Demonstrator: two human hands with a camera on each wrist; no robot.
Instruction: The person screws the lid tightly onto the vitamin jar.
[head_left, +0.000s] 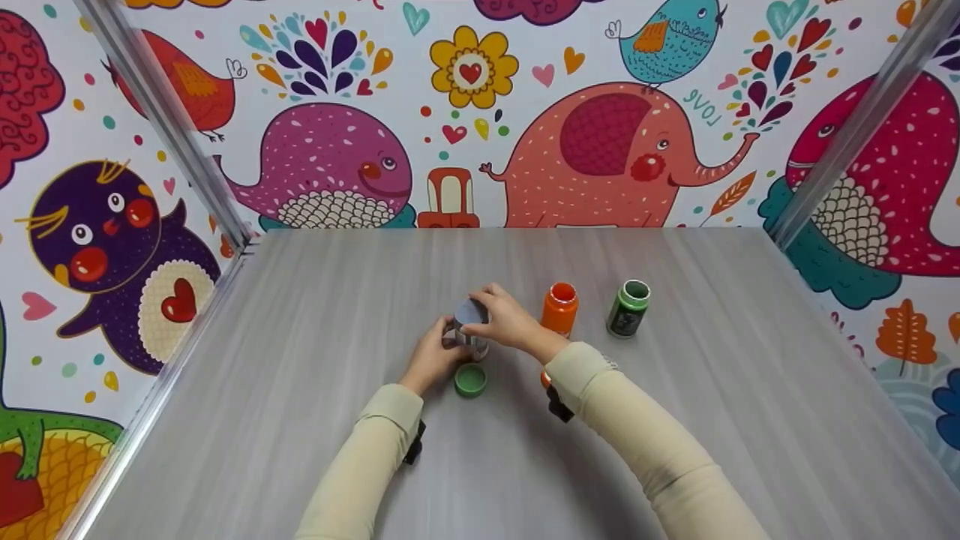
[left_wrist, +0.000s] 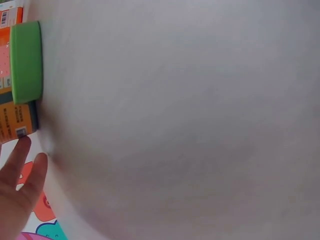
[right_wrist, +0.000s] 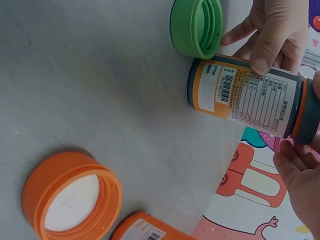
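Cream sleeves point(head_left: 667, 442) are slanting in from five and seven o'clock. Bottle point(right_wrist: 240, 95) is standing upright, long axis vertical, at twelve from the green lid point(head_left: 471, 381); left hand point(head_left: 433, 356), fingers curled, is gripping it from eight, right hand point(head_left: 511, 319) pinching its grey cap point(head_left: 470, 312) from three.

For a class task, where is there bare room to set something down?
Free: between left sleeve and left wall; right of the green jar; behind it, to the back wall. Crowded: around the held jar: left hand, right hand, green lid, orange jar.
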